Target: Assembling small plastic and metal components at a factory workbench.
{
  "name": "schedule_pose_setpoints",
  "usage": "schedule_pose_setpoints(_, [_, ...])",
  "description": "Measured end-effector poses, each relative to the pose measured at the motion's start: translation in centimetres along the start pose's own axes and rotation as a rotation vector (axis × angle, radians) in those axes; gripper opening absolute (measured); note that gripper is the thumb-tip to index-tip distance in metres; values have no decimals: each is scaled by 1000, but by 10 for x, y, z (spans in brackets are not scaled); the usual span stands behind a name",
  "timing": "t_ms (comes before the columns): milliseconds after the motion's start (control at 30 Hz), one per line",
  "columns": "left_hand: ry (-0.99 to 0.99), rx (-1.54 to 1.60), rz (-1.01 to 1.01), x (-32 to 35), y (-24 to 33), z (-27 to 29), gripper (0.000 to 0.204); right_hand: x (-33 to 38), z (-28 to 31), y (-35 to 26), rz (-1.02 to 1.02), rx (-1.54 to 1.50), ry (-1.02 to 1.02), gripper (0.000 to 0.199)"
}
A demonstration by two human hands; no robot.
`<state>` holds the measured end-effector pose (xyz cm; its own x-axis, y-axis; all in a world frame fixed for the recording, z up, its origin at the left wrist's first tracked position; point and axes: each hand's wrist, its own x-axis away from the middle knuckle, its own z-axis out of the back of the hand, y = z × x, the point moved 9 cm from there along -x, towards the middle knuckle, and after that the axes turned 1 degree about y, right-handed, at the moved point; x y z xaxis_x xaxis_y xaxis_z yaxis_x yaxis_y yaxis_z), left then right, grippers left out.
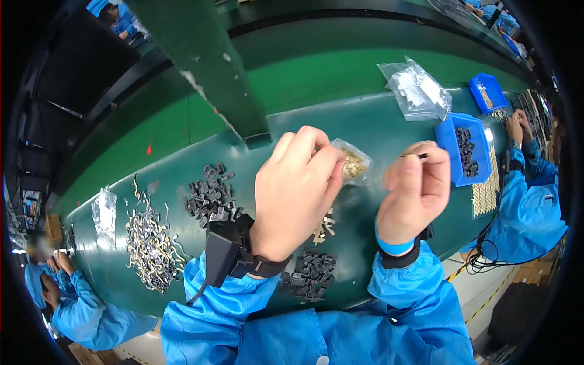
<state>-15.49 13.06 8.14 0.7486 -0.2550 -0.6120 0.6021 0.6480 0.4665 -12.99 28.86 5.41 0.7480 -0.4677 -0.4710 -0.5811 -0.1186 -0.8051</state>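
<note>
My left hand (pixel 296 190) is raised over the green table (pixel 377 128) and pinches a small clear bag of gold metal parts (pixel 351 163) between fingers and thumb. My right hand (pixel 413 191) is closed beside it, holding a small black part with a gold tip (pixel 417 156) at its fingertips. Under my hands lie a few loose gold pieces (pixel 325 228) and a pile of small black plastic parts (pixel 311 275). Both forearms wear blue sleeves and black wrist devices.
More black parts (pixel 210 194) and a heap of bent silver metal clips (pixel 149 243) lie to the left. Clear bags (pixel 418 91) and blue bins (pixel 465 149) sit to the right. Co-workers in blue sit at the right (pixel 529 201) and lower left (pixel 67 298).
</note>
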Motion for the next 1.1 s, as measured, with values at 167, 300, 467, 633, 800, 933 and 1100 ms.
schedule_pose_setpoints(167, [-97,-72,-28,-4,0,-8,17,3,1,5,-54,-41,7,15])
schedule_pose_setpoints(300, [-24,12,-41,-12,1,8,18,3,1,15,-122,-49,18,9])
schedule_pose_setpoints(467, [-32,158,43,1,-5,41,17,-2,-1,20,-187,13,10,5])
schedule_pose_setpoints(633, [-485,339,272,59,-19,32,15,1,-9,24,-190,-73,-64,12])
schedule_pose_setpoints(800, [-650,293,250,97,-1,12,27,2,-9,19,-138,28,-60,5])
schedule_pose_setpoints(933, [-605,176,200,103,3,4,23,10,-15,18,-78,78,-109,13])
schedule_pose_setpoints(1100, [-571,161,323,107,-1,2,26,18,-30,32,-248,9,-174,11])
